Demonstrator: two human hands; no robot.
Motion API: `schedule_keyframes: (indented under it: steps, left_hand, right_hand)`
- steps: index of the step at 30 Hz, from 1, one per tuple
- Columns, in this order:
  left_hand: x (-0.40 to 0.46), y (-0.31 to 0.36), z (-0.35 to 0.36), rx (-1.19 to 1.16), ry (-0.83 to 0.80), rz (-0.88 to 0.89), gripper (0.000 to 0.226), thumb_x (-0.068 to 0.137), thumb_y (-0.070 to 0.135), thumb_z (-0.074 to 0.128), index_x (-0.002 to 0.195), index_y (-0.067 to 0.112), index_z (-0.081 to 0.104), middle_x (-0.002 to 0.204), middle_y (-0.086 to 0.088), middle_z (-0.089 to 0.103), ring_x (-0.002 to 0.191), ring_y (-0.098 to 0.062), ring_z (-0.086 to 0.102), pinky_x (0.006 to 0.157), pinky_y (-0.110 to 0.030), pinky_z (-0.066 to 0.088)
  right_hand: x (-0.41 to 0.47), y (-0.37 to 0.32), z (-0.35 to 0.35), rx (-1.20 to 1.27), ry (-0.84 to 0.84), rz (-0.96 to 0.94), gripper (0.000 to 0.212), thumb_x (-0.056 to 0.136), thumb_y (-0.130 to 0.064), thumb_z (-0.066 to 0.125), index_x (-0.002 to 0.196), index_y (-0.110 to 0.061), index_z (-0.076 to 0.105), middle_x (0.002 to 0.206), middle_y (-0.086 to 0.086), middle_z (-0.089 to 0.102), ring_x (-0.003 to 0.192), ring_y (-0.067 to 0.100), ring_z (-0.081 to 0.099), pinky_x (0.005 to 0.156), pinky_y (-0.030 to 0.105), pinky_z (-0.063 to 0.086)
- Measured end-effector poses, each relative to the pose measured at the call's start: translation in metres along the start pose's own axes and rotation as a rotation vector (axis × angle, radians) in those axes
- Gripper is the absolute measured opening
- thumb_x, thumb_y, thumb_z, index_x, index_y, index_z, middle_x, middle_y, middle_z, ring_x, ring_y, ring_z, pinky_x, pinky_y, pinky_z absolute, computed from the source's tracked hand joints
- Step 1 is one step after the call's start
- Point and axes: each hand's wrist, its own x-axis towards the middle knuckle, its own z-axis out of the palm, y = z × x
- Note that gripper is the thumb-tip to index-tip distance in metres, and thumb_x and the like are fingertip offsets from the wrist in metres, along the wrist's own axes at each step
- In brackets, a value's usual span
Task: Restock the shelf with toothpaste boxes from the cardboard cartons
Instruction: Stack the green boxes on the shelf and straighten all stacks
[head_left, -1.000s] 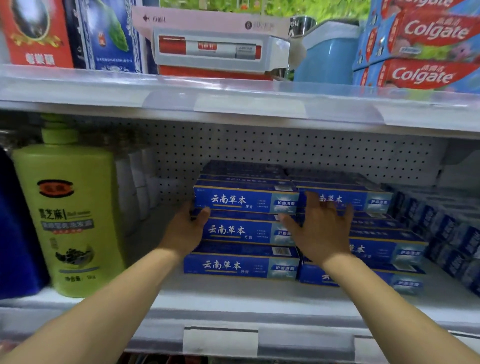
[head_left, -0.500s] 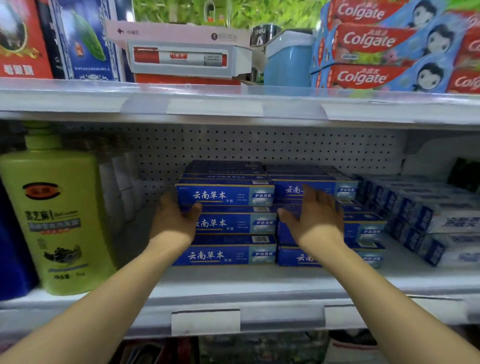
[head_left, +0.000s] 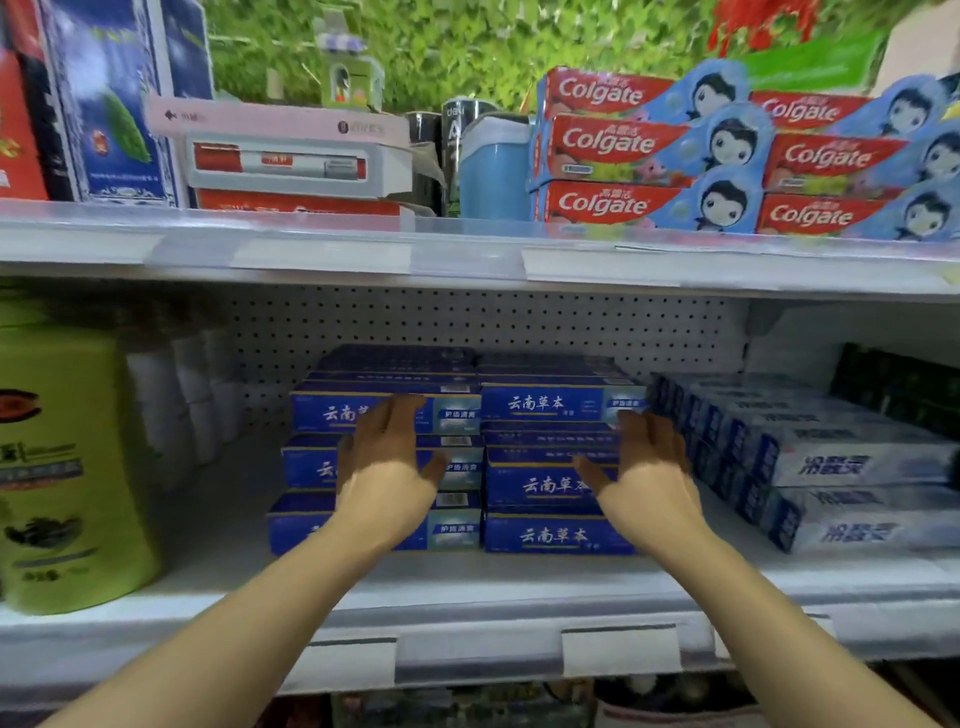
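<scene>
Head camera is showing both hands reaching into the middle shelf (head_left: 467, 587), where two stacks of dark blue toothpaste boxes (head_left: 556, 486) are sitting side by side near the shelf's front edge. The left hand (head_left: 387, 457) is lying flat, fingers spread, against the front of the left stack; its grip is released and holding nothing. The right hand (head_left: 647, 467) is hovering with fingers loosely spread at the right end of the right stack, also grasping nothing. No cardboard carton is showing.

From here, the likely trouble is uneven pushing: pressing only the upper boxes could be sliding them back off the lower ones, leaving the stacks staggered or toppling them. The right hand could also be nudging the neighbouring grey-white boxes (head_left: 852, 467), which are sitting just beside the right stack.

The blue boxes are carrying white Chinese characters, 云南草本. Red boxes (head_left: 613, 140) on the upper shelf are reading "Colgate". Writing on the green bottle (head_left: 67, 467) at the left end is too blurred to read.
</scene>
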Motion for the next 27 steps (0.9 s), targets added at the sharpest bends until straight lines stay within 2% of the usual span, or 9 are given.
schedule_keyframes:
  steps: [7, 10, 13, 15, 17, 19, 22, 25, 27]
  left_hand:
    - [0.025, 0.035, 0.042, 0.126, 0.017, 0.077, 0.056, 0.087, 0.035, 0.061, 0.137, 0.023, 0.039, 0.142, 0.002, 0.038, 0.135, -0.019, 0.026, 0.114, -0.038, 0.013]
    - [0.037, 0.045, 0.057, 0.174, 0.045, 0.145, 0.056, 0.086, 0.036, 0.063, 0.135, 0.021, 0.041, 0.142, 0.000, 0.040, 0.137, -0.021, 0.026, 0.115, -0.041, 0.011]
    - [0.057, 0.050, 0.064, 0.247, 0.098, 0.195, 0.053, 0.083, 0.035, 0.068, 0.130, 0.019, 0.049, 0.136, -0.003, 0.048, 0.134, -0.024, 0.033, 0.114, -0.045, 0.014]
    - [0.069, 0.052, 0.066, 0.322, 0.091, 0.178, 0.050, 0.084, 0.039, 0.066, 0.129, 0.022, 0.050, 0.132, 0.000, 0.052, 0.131, -0.022, 0.036, 0.113, -0.043, 0.014]
    - [0.080, 0.053, 0.069, 0.399, 0.087, 0.167, 0.045, 0.085, 0.043, 0.063, 0.124, 0.026, 0.052, 0.127, 0.004, 0.055, 0.126, -0.019, 0.040, 0.110, -0.039, 0.017]
    - [0.088, 0.052, 0.073, 0.440, 0.087, 0.163, 0.039, 0.085, 0.045, 0.062, 0.118, 0.027, 0.055, 0.122, 0.005, 0.057, 0.121, -0.018, 0.045, 0.105, -0.038, 0.023]
    - [0.096, 0.048, 0.079, 0.444, 0.094, 0.145, 0.033, 0.084, 0.044, 0.064, 0.111, 0.028, 0.056, 0.117, 0.005, 0.059, 0.116, -0.018, 0.048, 0.101, -0.037, 0.028]
    - [0.102, 0.045, 0.082, 0.472, 0.106, 0.153, 0.033, 0.082, 0.044, 0.066, 0.108, 0.028, 0.055, 0.115, 0.004, 0.058, 0.113, -0.019, 0.050, 0.098, -0.036, 0.031]
    - [0.105, 0.044, 0.083, 0.484, 0.103, 0.161, 0.033, 0.081, 0.044, 0.067, 0.107, 0.027, 0.054, 0.114, 0.004, 0.057, 0.110, -0.019, 0.052, 0.097, -0.036, 0.031]
  right_hand:
    - [0.048, 0.042, -0.001, 0.047, -0.089, 0.007, 0.078, 0.083, -0.056, 0.057, 0.142, -0.014, 0.028, 0.145, 0.012, 0.026, 0.136, 0.032, 0.022, 0.109, 0.044, 0.030]
    - [0.074, 0.056, 0.004, 0.129, -0.105, 0.009, 0.075, 0.082, -0.056, 0.058, 0.136, -0.010, 0.035, 0.138, 0.015, 0.039, 0.128, 0.035, 0.034, 0.102, 0.046, 0.038]
    - [0.094, 0.066, 0.007, 0.166, -0.101, -0.019, 0.066, 0.082, -0.055, 0.059, 0.120, -0.002, 0.043, 0.093, 0.014, 0.058, 0.092, 0.032, 0.057, 0.069, 0.037, 0.046]
    - [0.104, 0.071, 0.012, 0.186, -0.085, -0.025, 0.057, 0.085, -0.049, 0.061, 0.114, -0.003, 0.043, 0.067, 0.003, 0.048, 0.066, 0.024, 0.054, 0.054, 0.031, 0.039]
    - [0.111, 0.075, 0.016, 0.188, -0.048, -0.029, 0.054, 0.084, -0.049, 0.062, 0.113, -0.007, 0.043, 0.066, 0.003, 0.051, 0.062, 0.024, 0.056, 0.051, 0.033, 0.043]
    - [0.116, 0.076, 0.020, 0.213, -0.029, -0.021, 0.055, 0.082, -0.051, 0.065, 0.111, -0.011, 0.042, 0.074, 0.009, 0.061, 0.066, 0.029, 0.062, 0.055, 0.040, 0.053]
    - [0.123, 0.076, 0.024, 0.183, -0.025, 0.004, 0.050, 0.081, -0.049, 0.066, 0.104, -0.011, 0.042, 0.081, 0.012, 0.062, 0.070, 0.032, 0.063, 0.059, 0.044, 0.056]
    - [0.133, 0.078, 0.026, 0.162, 0.001, 0.011, 0.031, 0.090, -0.035, 0.060, 0.095, -0.008, 0.045, 0.080, 0.011, 0.060, 0.067, 0.028, 0.061, 0.057, 0.042, 0.056]
    - [0.140, 0.079, 0.026, 0.095, 0.022, 0.001, 0.024, 0.094, -0.027, 0.055, 0.087, -0.007, 0.044, 0.076, 0.008, 0.054, 0.065, 0.023, 0.055, 0.053, 0.032, 0.048]
